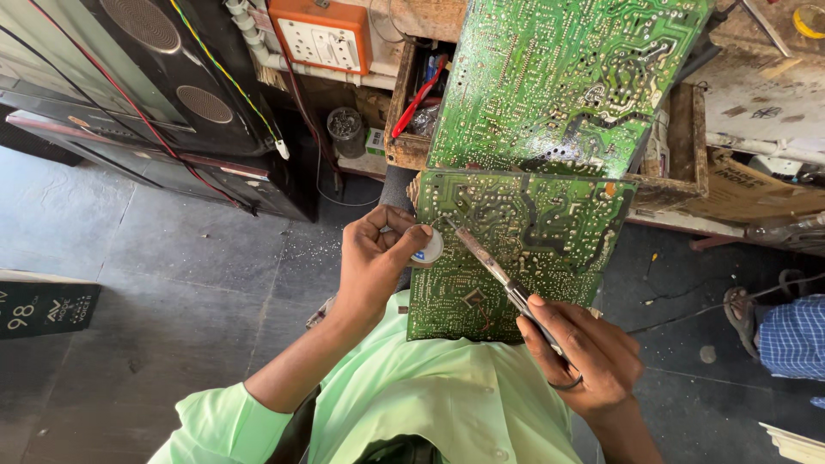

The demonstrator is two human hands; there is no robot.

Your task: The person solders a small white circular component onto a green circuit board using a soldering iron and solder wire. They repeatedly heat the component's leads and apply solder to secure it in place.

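Note:
A green circuit board (524, 249) rests on my lap, solder side up. My left hand (374, 258) is at its left edge, pinching a small round spool of solder wire (428, 249) between thumb and fingers. My right hand (584, 352) grips a soldering iron (485, 262) by its handle, and the metal tip touches the board near its upper left corner, close to the spool. A second, larger green circuit board (559, 82) leans above the first, against a wooden box.
The wooden box (679, 185) holds tools, including a red-handled one (421, 94). An orange switch and socket panel (322, 34) hangs above left. Black speaker cabinets (163, 94) stand at the left on a dark tiled floor. Another person's sandalled foot and checked sleeve (791, 335) show at the right.

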